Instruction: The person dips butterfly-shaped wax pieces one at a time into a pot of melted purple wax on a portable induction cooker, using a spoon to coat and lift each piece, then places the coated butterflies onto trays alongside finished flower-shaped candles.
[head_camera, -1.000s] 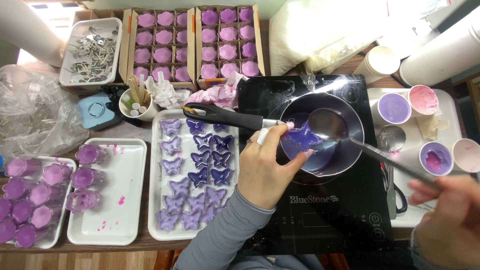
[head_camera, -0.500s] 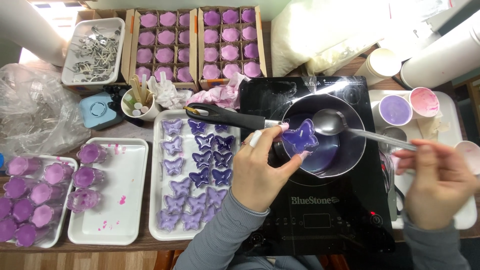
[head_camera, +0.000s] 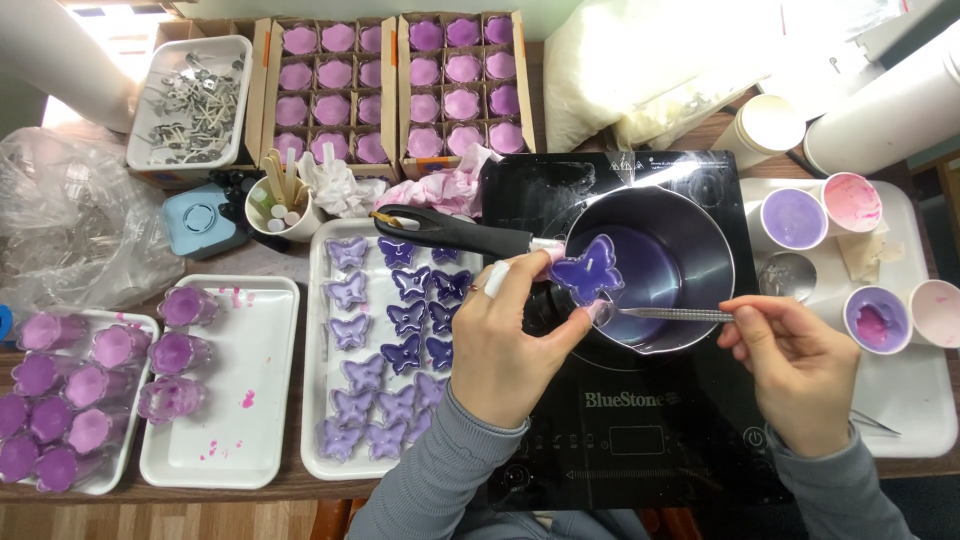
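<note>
The left hand (head_camera: 510, 345) is pinching a purple butterfly mould (head_camera: 587, 272) over the pot's (head_camera: 690, 215) rim, while the right hand (head_camera: 790, 365) is gripping a metal tool (head_camera: 665, 314) lying crosswise, tip just beneath the mould.

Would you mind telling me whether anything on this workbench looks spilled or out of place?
Yes: pink splashes mark the near-empty white tray left of the butterfly tray, mostly near its top edge and middle. Several purple cups on it lie tipped on their sides.

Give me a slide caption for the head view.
Left hand holds a purple butterfly mould over the saucepan; right hand holds a metal spoon.
</note>
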